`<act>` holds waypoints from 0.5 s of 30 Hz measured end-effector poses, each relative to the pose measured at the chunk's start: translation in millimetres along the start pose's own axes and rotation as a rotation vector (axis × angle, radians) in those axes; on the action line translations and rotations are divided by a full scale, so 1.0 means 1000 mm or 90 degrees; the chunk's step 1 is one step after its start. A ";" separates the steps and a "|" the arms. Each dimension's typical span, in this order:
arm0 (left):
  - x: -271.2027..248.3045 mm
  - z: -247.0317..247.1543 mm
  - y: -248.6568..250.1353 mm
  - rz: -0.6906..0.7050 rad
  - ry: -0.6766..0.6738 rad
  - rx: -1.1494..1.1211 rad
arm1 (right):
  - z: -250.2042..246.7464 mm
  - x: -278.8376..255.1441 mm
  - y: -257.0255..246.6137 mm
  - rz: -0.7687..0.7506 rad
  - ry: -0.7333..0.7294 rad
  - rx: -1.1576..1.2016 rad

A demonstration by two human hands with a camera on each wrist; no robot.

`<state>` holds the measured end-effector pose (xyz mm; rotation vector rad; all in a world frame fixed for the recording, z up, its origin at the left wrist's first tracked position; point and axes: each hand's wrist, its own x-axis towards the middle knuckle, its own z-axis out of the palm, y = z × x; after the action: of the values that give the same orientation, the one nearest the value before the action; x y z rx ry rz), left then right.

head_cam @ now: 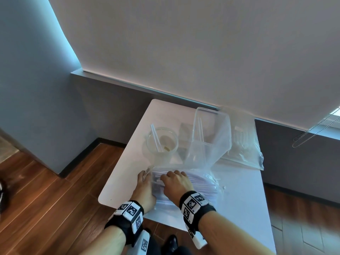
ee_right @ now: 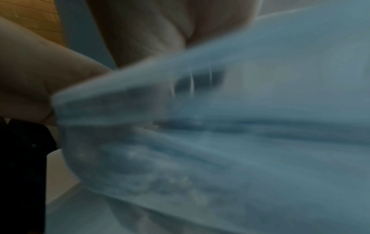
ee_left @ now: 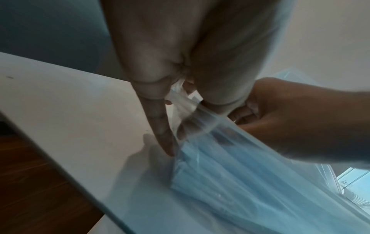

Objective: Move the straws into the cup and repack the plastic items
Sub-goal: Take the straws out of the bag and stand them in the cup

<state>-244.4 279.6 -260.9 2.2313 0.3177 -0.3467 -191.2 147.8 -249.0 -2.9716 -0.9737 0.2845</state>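
**Both hands at the mouth of the straw bag**

While two straws [head_cam: 156, 138] already stand tilted in the glass cup [head_cam: 161, 139], the bulk of them lies bundled inside a clear plastic bag [head_cam: 195, 183] on the near part of the white counter [head_cam: 239, 190]. The left hand [head_cam: 144, 188] pinches the bag's left edge, a twist of film caught between its fingers [ee_left: 160, 126] in the left wrist view. The right hand [head_cam: 175, 182] lies on top of the bag with its fingers curled at the opening; whether its grip has closed on film or on straws cannot be told, since the right wrist view is blurred.

The bag looks thin, soft and slippery, likely to crumple and slide rather than hold its shape, so it wants anchoring at the rim. The straws are light, slender and easily bent; they are best taken several at once, near the exposed ends. Behind stand a clear rectangular container [head_cam: 211, 126] and a second bag [head_cam: 244, 144].
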 end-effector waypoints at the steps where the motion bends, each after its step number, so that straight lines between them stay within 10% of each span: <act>1: 0.000 -0.001 -0.001 0.000 -0.008 -0.008 | 0.000 0.000 0.000 0.003 0.012 0.009; 15: 0.000 -0.013 0.002 -0.013 -0.013 -0.079 | -0.011 -0.005 0.010 0.001 -0.032 0.205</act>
<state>-242.4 289.1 -251.4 2.1023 0.3427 -0.3516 -187.7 137.1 -238.0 -2.6850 -0.8379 0.4688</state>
